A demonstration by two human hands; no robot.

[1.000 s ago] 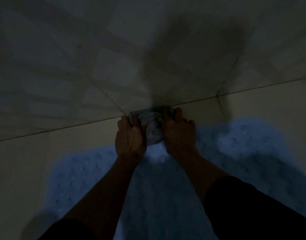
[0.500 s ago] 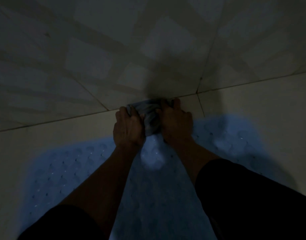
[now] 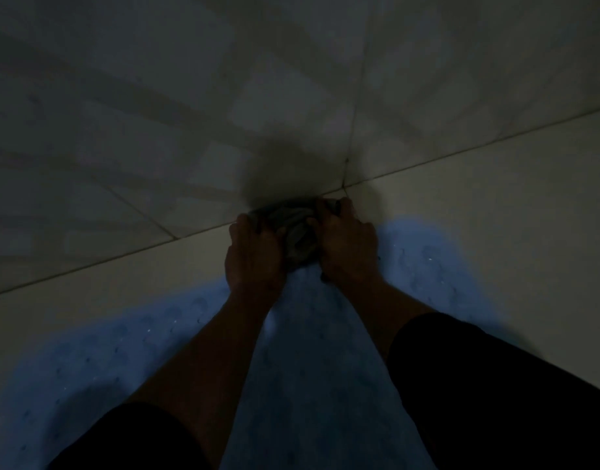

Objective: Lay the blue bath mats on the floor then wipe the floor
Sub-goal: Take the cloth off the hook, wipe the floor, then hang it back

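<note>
I see the blue mat [image 3: 98,361] already flat on the floor [image 3: 88,273], so I judge wiping is underway. My left hand [image 3: 254,256] and right hand [image 3: 346,245] each have their grip pressed around a grey cloth [image 3: 296,232] by the wall [image 3: 190,96]. Next: push it sideways along the tiles.

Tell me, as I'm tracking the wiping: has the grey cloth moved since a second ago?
Yes. The cloth, gripped by the left hand and right hand, has slid right along the wall base, closer to the vertical grout seam.
</note>
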